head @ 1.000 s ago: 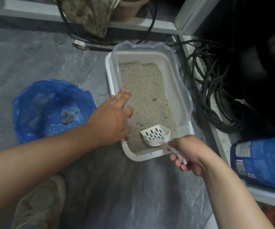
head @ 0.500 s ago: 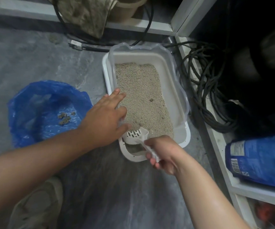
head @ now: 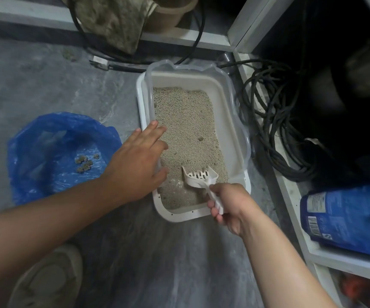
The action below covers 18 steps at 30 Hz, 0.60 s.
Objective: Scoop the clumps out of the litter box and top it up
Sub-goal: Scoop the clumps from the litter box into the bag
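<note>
Since half a second ago the scoop (head: 200, 177) has swung from the box's near-left corner, beside the left thumb, toward the near middle of the litter (head: 187, 130), and its slotted head now tilts up toward the right; the left hand (head: 140, 161) has stayed on the left rim. That hand lies with fingers straight and slightly spread, fingertips reaching over the clear rim guard onto the edge of the litter, thumb hooked at the inner side of the wall. The right hand (head: 228, 207) has its fingers curled round the scoop's white handle, just over the near rim. The box (head: 228, 121), white with a clear raised rim, sits on the grey floor (head: 35, 85) with its long side running near to far; the litter fills its bottom, and one small dark clump (head: 200, 139) shows right of centre. Left of the box, apart from it, an open blue bag (head: 53, 152) holds a few grey clumps. A tangle of black cables (head: 275, 121) lies just right of the box. Near right, a blue litter sack (head: 348, 216) rests on a white shelf (head: 326, 258). Near left, a pale shoe (head: 46, 283) shows under the left forearm. At the far edge a mottled cloth (head: 113, 21) hangs over a ledge
</note>
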{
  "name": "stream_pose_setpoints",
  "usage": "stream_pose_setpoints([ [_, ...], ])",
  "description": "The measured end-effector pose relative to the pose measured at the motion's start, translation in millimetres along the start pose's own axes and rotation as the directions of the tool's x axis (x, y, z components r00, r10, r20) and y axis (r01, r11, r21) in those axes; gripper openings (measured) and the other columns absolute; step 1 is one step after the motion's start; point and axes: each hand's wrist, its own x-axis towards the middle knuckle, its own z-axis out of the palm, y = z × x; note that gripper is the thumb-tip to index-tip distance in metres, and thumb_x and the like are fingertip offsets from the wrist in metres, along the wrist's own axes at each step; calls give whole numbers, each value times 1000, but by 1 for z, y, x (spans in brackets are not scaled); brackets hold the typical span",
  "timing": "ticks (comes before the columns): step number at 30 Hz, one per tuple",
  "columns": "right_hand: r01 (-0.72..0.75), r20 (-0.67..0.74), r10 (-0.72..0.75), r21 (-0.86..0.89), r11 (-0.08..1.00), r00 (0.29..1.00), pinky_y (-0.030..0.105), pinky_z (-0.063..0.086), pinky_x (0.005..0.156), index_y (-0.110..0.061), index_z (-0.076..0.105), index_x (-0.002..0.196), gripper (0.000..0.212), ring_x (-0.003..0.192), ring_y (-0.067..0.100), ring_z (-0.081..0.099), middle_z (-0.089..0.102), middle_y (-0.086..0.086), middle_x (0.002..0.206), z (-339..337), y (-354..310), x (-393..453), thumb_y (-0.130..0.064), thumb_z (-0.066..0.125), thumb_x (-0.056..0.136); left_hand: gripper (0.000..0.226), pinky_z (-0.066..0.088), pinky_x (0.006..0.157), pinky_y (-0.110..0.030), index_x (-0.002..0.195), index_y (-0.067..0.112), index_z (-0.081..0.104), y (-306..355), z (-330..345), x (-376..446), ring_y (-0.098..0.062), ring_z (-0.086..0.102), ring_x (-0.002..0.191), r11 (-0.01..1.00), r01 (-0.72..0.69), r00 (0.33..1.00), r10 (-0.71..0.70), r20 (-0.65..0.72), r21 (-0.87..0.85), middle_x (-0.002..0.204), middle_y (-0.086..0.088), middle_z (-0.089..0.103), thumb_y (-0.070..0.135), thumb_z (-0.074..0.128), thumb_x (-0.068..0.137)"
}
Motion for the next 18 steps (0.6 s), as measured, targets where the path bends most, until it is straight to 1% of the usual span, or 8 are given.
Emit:
stream_pose_setpoints([
  [3,6,0,-6,20,1000,1000,16,31,31,-4,59,102,19,32,12,43,53,5,50,4,0,8,-19,48,100,57,12,127,-46,138,20,52,-2,0,0,-18,4,157,1000,-26,1000,25,16,11,168,-3,17,51,61,91],
  [7,65,-53,-62,57,996,997,18,31,34,-1,61,101,21,33,15,43,54,8,53,5,-6,23,-19,49,100,63,7,127,-42,144,22,46,-4,2,1,-17,-1,157,1000,-28,999,28,34,4,169,-1,11,54,58,92],
  [10,101,-68,-98,45,994,993,19,30,37,-3,61,98,20,33,16,43,55,8,53,2,-15,33,-19,49,100,68,8,126,-43,149,24,41,-6,-2,1,-14,-8,156,999,-48,996,49,76,-20,170,2,5,56,58,91],
  [13,120,-64,-119,3,993,991,19,30,38,-3,62,97,21,35,16,44,56,8,54,1,-25,41,-20,49,100,78,19,123,-44,151,28,36,-11,-11,3,-7,-16,154,992,-67,984,84,155,-110,170,8,0,45,71,82],
  [15,129,-62,-130,-20,991,990,19,30,37,-3,61,99,22,35,17,44,56,8,55,1,-33,45,-20,49,101,84,24,117,-39,151,31,36,-17,-18,6,-3,-22,151,986,-87,970,117,213,-143,169,11,-3,35,77,77],
  [18,121,-41,-122,-32,992,992,19,30,36,-3,61,100,21,36,16,44,56,7,55,3,-42,51,-20,48,102,87,22,114,-30,149,35,38,-24,-22,9,-1,-26,149,985,-130,950,156,270,-113,168,14,-8,35,83,74],
])
